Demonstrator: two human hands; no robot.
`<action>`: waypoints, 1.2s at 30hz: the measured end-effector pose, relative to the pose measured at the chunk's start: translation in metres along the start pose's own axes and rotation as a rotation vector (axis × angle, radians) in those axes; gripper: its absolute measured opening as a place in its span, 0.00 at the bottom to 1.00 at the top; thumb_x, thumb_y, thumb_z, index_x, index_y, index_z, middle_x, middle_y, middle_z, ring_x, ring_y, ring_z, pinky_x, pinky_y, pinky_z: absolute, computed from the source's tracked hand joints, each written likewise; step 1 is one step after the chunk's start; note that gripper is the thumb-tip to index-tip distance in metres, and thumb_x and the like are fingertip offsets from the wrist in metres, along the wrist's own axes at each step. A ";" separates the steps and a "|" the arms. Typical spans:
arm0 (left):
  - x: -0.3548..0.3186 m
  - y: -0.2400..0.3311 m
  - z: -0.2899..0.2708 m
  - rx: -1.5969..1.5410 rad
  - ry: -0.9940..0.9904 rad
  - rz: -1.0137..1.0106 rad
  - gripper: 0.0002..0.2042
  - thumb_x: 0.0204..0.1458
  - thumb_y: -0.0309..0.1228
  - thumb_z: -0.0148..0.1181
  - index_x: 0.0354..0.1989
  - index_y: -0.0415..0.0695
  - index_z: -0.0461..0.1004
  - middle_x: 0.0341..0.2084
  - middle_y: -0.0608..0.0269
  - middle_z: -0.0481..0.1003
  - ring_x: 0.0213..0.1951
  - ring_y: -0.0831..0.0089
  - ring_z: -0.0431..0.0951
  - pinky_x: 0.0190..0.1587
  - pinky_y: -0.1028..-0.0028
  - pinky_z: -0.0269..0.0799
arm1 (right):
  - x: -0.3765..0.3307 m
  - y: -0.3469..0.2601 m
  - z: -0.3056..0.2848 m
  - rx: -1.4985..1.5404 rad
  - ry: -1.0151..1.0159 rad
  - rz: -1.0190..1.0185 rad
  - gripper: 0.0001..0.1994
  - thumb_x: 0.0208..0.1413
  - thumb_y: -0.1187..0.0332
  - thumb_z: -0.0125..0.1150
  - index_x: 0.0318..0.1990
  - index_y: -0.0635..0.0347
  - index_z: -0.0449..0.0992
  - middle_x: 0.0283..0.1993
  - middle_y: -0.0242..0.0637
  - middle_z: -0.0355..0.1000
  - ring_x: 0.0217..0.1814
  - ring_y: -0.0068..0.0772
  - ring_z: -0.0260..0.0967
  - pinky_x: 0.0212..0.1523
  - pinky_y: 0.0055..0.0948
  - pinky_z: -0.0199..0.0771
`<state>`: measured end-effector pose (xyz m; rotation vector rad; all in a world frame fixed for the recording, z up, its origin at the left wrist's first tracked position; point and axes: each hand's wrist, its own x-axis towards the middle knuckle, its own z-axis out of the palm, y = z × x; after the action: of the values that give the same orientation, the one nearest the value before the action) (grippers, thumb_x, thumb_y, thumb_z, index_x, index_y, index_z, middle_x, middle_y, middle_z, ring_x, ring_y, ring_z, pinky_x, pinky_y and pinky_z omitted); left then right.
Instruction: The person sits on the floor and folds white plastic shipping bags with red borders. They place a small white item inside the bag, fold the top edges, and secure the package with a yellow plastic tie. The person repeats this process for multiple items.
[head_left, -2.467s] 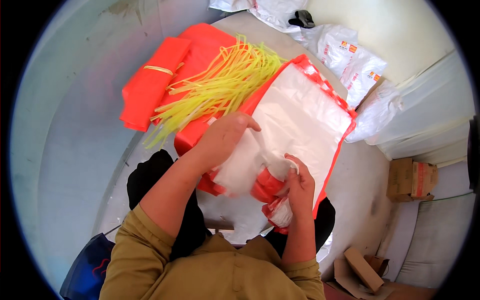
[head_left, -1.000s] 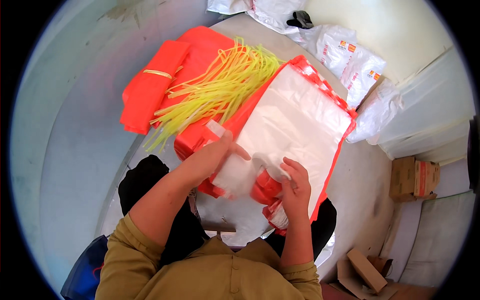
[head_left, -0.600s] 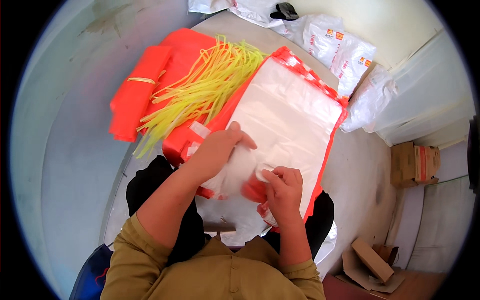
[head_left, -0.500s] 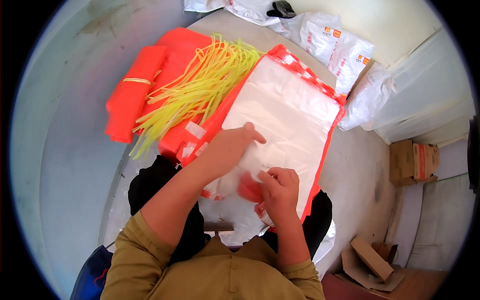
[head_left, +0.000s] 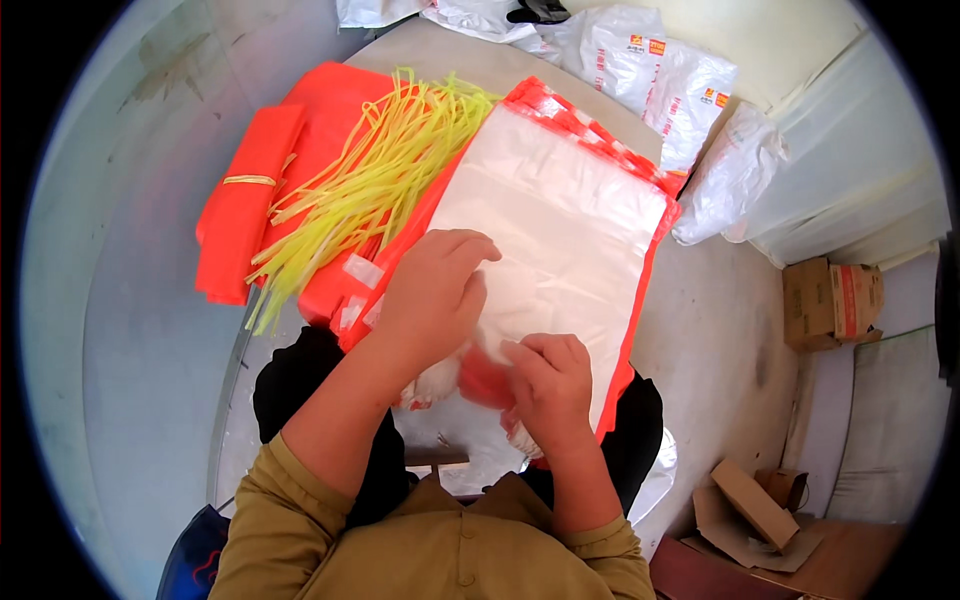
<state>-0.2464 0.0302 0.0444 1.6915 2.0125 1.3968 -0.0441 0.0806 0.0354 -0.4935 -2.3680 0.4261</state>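
Observation:
A stack of clear-fronted red plastic bags (head_left: 560,200) lies in front of me, its near end over my lap. My left hand (head_left: 435,290) is over the left side of the stack, fingers bent and thumb apart, with nothing visible in it. At the near edge my right hand (head_left: 550,380) is closed, thumb against fingers, on the gathered end of a plastic bag (head_left: 487,380). Part of that bag is blurred and hidden behind the hands. Beside the stack, a loose bunch of yellow-green ties (head_left: 370,180) rests on red plastic sheets (head_left: 335,90).
A folded red bundle (head_left: 245,210) bound with a tie lies at the far left. White printed sacks (head_left: 620,60) stand beyond the table (head_left: 440,45). Cardboard boxes (head_left: 830,305) are at the right, with open cardboard (head_left: 750,515) at the lower right. A wall (head_left: 150,300) rises at the left.
My left hand has shifted slightly left, its fingers more bent than before. My right hand keeps its hold on the bag, and the whole view has turned a little.

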 end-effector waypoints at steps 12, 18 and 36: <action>-0.008 -0.005 -0.002 0.092 -0.360 0.141 0.13 0.47 0.17 0.56 0.41 0.42 0.80 0.53 0.59 0.80 0.66 0.50 0.70 0.69 0.47 0.64 | 0.018 0.013 -0.001 0.026 -0.059 0.132 0.13 0.50 0.79 0.64 0.44 0.57 0.79 0.45 0.39 0.78 0.48 0.49 0.74 0.51 0.43 0.74; -0.010 -0.002 0.002 0.077 -0.342 0.176 0.09 0.50 0.23 0.63 0.40 0.42 0.81 0.54 0.59 0.80 0.68 0.49 0.69 0.69 0.43 0.61 | 0.020 0.016 0.000 0.096 -0.162 0.270 0.11 0.55 0.75 0.63 0.46 0.59 0.79 0.50 0.42 0.77 0.50 0.49 0.74 0.53 0.42 0.75; -0.005 -0.005 0.014 -0.116 -0.333 -0.026 0.06 0.64 0.29 0.57 0.40 0.39 0.76 0.43 0.50 0.79 0.69 0.44 0.68 0.73 0.45 0.55 | -0.071 0.073 -0.046 0.415 0.186 0.723 0.20 0.67 0.71 0.54 0.65 0.61 0.70 0.69 0.42 0.66 0.64 0.35 0.69 0.67 0.35 0.67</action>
<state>-0.2389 0.0340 0.0314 1.7091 1.7321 1.1122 0.0541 0.1201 -0.0014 -1.1236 -1.7892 1.1099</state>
